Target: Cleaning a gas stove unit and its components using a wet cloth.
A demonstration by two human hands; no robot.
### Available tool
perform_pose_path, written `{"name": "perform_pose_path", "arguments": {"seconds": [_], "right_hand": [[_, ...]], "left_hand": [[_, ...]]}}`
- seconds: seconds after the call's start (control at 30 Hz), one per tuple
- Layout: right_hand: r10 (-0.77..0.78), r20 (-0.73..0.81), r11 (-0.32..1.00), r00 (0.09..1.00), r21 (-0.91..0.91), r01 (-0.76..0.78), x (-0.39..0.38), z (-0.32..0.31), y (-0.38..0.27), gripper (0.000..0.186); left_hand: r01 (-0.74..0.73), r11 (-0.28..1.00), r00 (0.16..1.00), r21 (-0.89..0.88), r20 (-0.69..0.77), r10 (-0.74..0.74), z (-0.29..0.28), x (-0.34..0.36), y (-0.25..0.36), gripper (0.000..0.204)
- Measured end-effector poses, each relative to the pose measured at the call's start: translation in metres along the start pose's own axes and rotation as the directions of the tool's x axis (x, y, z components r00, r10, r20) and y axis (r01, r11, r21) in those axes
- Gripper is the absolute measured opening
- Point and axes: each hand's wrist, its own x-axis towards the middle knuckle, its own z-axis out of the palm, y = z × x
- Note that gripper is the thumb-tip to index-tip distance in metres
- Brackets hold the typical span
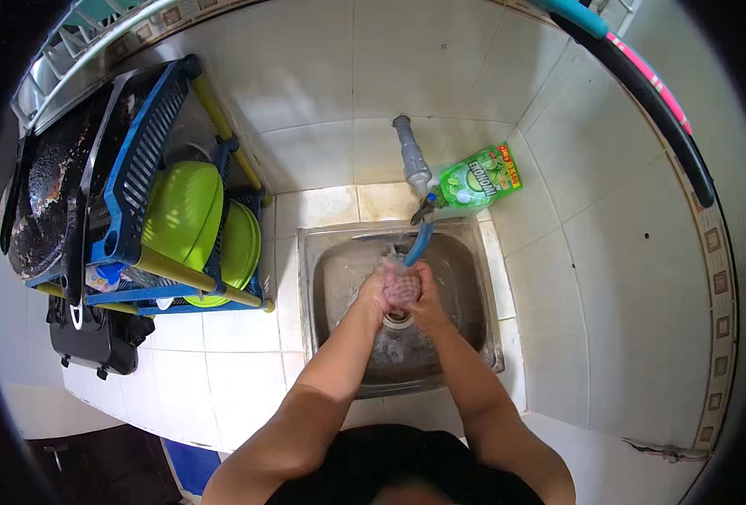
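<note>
Both my hands are in the metal sink (308,295), close together below the end of a blue hose (421,244) fixed to the tap (424,208). Water runs from the hose onto them. My left hand (375,292) and my right hand (428,296) close from either side around a pinkish, ridged, wet bundle (402,288). Blur and running water hide its kind. Just beneath the hands is the pale ring of the drain (397,321), partly covered.
A green pouch (480,178) leans against the wall behind the sink, to the right. At left stands a blue and yellow rack (150,160) with green bowls (183,210) and dark pans (57,185). A black case (95,337) lies below it on the white tiled counter (242,370).
</note>
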Motion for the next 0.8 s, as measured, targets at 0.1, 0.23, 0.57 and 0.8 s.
{"name": "perform_pose_path", "arguments": {"seconds": [0.1,0.23,0.57,0.8], "right_hand": [[0.262,-0.389,0.764,0.883,0.643,0.057,0.0,0.016,0.006,0.045],[0.521,-0.473,0.663,0.711,0.749,0.012,0.018,0.035,0.035,0.026],[0.751,-0.111,0.505,0.651,0.732,-0.458,0.046,-0.004,0.053,0.036],[0.607,-0.187,0.773,0.772,-0.087,-0.629,0.065,0.0,-0.008,0.045]], "left_hand": [[-0.386,0.922,0.899,-0.021,-0.231,0.371,0.044,-0.034,-0.009,0.05],[-0.628,0.688,0.699,0.364,-0.124,0.704,0.026,-0.035,0.001,0.042],[-0.665,-0.516,0.223,0.54,0.803,0.553,-0.015,-0.04,0.003,0.022],[-0.254,0.574,0.947,0.778,0.32,-0.014,0.004,-0.064,0.007,0.023]]}}
